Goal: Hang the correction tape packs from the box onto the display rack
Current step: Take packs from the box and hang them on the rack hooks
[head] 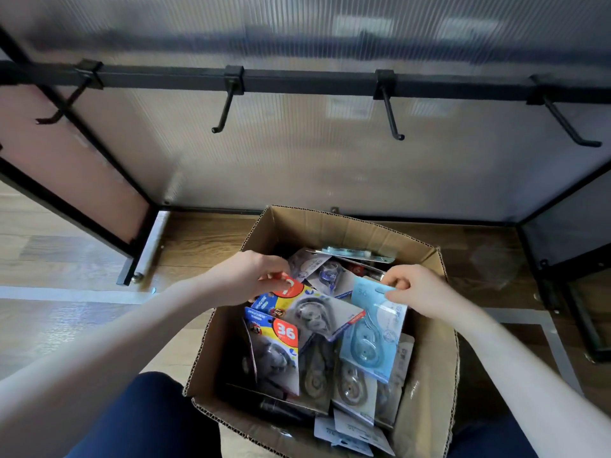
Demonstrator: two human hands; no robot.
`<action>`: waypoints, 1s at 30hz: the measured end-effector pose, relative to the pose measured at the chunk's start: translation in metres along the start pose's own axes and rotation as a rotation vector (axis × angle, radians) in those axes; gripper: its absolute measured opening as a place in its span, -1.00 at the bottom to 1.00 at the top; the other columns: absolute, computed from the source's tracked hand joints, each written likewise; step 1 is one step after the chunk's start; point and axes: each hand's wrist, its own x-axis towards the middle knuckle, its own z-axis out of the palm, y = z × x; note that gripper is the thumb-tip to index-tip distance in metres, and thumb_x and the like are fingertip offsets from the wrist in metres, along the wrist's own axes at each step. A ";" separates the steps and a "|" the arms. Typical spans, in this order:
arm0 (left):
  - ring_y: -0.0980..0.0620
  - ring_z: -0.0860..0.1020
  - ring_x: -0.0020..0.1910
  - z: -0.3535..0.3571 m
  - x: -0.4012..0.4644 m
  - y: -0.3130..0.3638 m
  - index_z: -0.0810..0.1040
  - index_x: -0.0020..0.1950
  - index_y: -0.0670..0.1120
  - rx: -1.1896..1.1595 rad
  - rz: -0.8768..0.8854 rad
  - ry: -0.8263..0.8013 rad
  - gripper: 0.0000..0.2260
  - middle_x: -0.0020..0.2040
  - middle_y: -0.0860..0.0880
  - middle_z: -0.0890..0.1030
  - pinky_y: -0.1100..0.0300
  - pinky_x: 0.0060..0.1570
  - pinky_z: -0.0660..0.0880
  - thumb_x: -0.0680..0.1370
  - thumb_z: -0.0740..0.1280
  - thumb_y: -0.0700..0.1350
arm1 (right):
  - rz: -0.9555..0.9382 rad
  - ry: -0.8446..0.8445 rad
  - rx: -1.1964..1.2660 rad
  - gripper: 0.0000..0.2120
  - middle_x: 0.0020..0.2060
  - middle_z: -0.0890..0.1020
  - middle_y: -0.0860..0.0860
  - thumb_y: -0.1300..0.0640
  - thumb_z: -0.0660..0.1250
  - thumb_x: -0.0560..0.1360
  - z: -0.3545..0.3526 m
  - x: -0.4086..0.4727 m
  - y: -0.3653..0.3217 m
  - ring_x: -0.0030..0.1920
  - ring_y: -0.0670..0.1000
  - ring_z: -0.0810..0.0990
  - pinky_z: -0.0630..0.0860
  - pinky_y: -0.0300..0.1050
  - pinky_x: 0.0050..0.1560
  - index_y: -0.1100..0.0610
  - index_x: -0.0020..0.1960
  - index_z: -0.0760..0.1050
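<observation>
An open cardboard box (344, 226) stands on the floor in front of me, filled with several correction tape packs. My left hand (251, 276) pinches the red top corner of a colourful pack (307, 309) lying across the pile. My right hand (420, 290) pinches the top of a light blue pack (373, 328), which hangs down over the box. Above the box runs the black bar of the display rack (304, 80). Its hooks, among them a middle hook (224, 110) and another hook (391, 117), carry nothing.
A translucent ribbed panel (297, 166) backs the rack. Black frame legs (562, 200) stand to the right and left of the box. The wooden floor (205, 239) runs under the rack. My dark blue trouser leg (148, 418) shows at the bottom left.
</observation>
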 end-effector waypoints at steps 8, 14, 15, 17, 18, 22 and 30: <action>0.01 0.55 -0.14 -0.001 0.005 0.007 0.45 0.16 -0.01 0.090 -0.035 0.036 -0.73 -0.09 0.01 0.61 0.18 -0.15 0.47 0.48 0.37 -0.14 | -0.036 0.197 -0.034 -0.82 -0.23 0.60 -0.06 0.18 0.33 0.45 -0.003 0.001 -0.007 -0.13 0.02 0.55 0.39 -0.13 -0.18 -0.06 -0.25 0.44; 0.29 0.50 -0.32 -0.002 0.004 0.004 0.63 0.00 -0.08 -0.060 -0.022 0.077 -0.84 -0.23 0.12 0.57 0.48 -0.26 0.40 0.43 0.43 -0.20 | -0.014 0.120 -0.142 -0.81 -0.26 0.59 -0.12 0.20 0.27 0.45 -0.004 0.002 -0.011 -0.20 -0.02 0.57 0.46 -0.09 -0.24 -0.11 -0.14 0.49; 0.31 0.51 -0.33 -0.002 0.003 0.004 0.65 -0.01 -0.08 -0.093 -0.027 0.077 -0.84 -0.24 0.13 0.58 0.49 -0.27 0.40 0.43 0.44 -0.21 | -0.007 0.119 -0.149 -0.82 -0.24 0.59 -0.11 0.18 0.26 0.47 -0.002 0.003 -0.012 -0.20 -0.01 0.57 0.47 -0.08 -0.22 -0.10 -0.12 0.49; 0.37 0.51 -0.31 -0.002 0.002 0.004 0.66 -0.02 -0.07 -0.136 -0.033 0.076 -0.85 -0.27 0.18 0.57 0.51 -0.27 0.40 0.42 0.45 -0.21 | 0.000 0.129 -0.153 -0.87 -0.22 0.59 -0.10 0.14 0.25 0.49 0.001 0.004 -0.012 -0.18 0.00 0.55 0.43 -0.11 -0.21 -0.11 -0.11 0.47; 0.37 0.52 -0.30 -0.003 0.002 0.004 0.66 -0.02 -0.06 -0.141 -0.036 0.070 -0.85 -0.25 0.18 0.58 0.50 -0.26 0.41 0.42 0.45 -0.20 | 0.001 0.136 -0.154 -0.88 -0.22 0.59 -0.09 0.11 0.25 0.51 0.002 0.004 -0.014 -0.18 0.01 0.55 0.39 -0.13 -0.24 -0.11 -0.12 0.45; 0.19 0.54 -0.23 -0.013 -0.003 0.013 0.66 -0.03 -0.03 -0.086 -0.034 0.075 -0.88 -0.12 0.05 0.65 0.33 -0.17 0.46 0.45 0.42 -0.14 | -0.016 0.167 -0.224 -0.89 -0.21 0.53 -0.07 0.09 0.20 0.56 -0.005 -0.002 -0.030 -0.18 0.02 0.48 0.32 -0.15 -0.30 -0.07 -0.13 0.38; 0.15 0.47 -0.24 -0.096 -0.055 0.081 0.67 -0.04 -0.02 -0.040 -0.062 0.124 -0.87 -0.18 0.05 0.61 0.36 -0.22 0.38 0.46 0.36 -0.13 | -0.070 0.303 -0.297 -0.89 -0.04 0.63 -0.01 0.09 0.21 0.56 -0.069 -0.076 -0.104 -0.07 0.09 0.56 0.43 -0.08 -0.16 0.06 -0.03 0.51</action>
